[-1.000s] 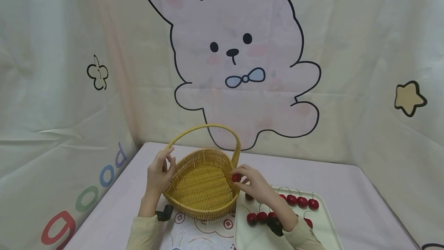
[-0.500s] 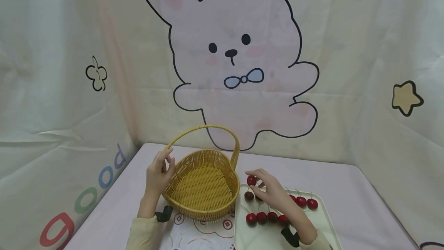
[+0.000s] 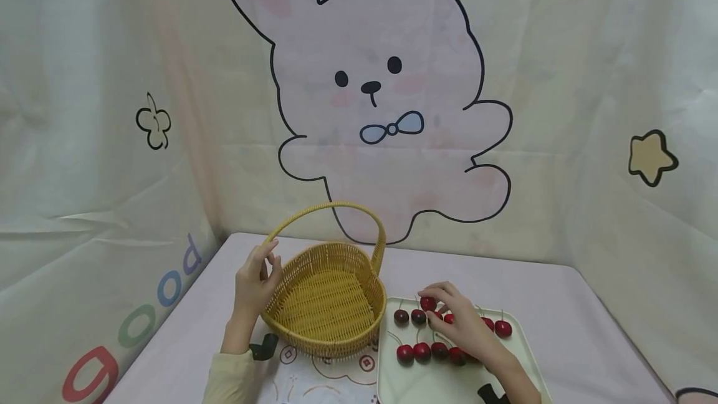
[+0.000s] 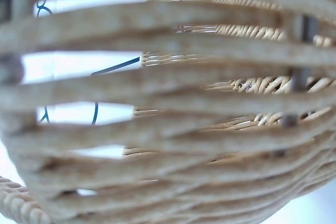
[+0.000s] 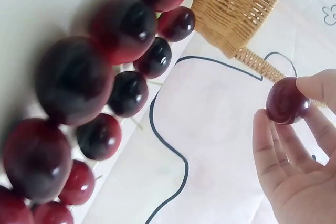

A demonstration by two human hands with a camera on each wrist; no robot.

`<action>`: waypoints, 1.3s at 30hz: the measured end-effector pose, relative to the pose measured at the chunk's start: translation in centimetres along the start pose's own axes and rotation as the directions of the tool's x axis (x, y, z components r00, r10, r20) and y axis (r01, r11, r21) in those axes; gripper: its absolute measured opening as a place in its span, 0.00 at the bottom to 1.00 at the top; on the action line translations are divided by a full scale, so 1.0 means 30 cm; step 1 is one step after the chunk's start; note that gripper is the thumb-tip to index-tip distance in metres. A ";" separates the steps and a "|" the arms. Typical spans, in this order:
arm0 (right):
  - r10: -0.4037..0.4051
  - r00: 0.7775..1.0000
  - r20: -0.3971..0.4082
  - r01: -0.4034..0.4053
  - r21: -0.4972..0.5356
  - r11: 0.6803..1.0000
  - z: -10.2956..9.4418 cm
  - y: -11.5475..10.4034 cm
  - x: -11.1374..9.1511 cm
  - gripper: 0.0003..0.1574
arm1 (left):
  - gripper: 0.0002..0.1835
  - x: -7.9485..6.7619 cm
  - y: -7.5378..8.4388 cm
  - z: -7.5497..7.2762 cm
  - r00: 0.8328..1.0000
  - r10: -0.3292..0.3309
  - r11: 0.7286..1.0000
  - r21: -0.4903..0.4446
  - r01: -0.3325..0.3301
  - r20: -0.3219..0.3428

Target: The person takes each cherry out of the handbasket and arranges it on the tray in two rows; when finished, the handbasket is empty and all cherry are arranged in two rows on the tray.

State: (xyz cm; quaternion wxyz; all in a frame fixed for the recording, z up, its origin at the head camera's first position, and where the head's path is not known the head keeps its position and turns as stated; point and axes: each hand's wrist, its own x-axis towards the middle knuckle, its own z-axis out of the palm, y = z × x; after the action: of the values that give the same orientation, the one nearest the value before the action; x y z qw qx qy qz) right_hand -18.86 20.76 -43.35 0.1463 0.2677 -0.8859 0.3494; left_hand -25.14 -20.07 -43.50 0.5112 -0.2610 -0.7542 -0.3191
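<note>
My left hand (image 3: 255,282) grips the yellow woven basket (image 3: 331,348) at its left side, where the handle (image 3: 348,204) meets the rim. Weave of the basket wall (image 4: 157,93) fills the left wrist view, and no fingers show there. My right hand (image 3: 465,329) pinches one dark red cherry (image 5: 287,100) between thumb and fingertips, above the far side of the cream tray (image 3: 415,385). Two rows of cherries lie on that tray; the front row includes a cherry (image 3: 422,353) with its stem upward. My right hand and forearm hide part of both rows.
The tray stands right beside the basket on a pale tablecloth (image 3: 521,279). Printed drawings (image 3: 320,379) mark the cloth in front of the basket. A fabric backdrop with a large rabbit (image 3: 381,161) hangs behind the table, and fabric walls rise at both sides.
My right hand has moved rightward from the basket's right edge to over the tray, still pinching the cherry. My left hand keeps its hold on the basket.
</note>
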 end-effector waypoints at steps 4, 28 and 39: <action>0.044 0.999 -0.002 -0.045 -0.039 0.998 -0.016 0.006 -0.027 0.27 | 0.18 0.000 0.001 0.000 1.000 0.009 1.000 -0.004 -0.009 -0.014; -0.013 0.996 -0.091 0.000 -0.136 0.991 -0.087 0.108 -0.177 0.32 | 0.18 -0.001 -0.002 0.004 1.000 0.001 1.000 -0.001 -0.001 -0.014; 0.105 0.994 -0.009 -0.105 -0.210 0.972 -0.135 0.164 -0.267 0.27 | 0.18 -0.004 -0.007 0.005 1.000 -0.003 1.000 -0.014 0.003 -0.014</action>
State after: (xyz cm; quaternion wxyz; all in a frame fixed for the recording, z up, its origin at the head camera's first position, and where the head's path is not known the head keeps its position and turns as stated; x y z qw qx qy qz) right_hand -14.87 29.57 -46.71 0.1542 0.2040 -0.9309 0.2607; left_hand -25.33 -20.10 -43.68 0.5143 -0.2613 -0.7485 -0.3271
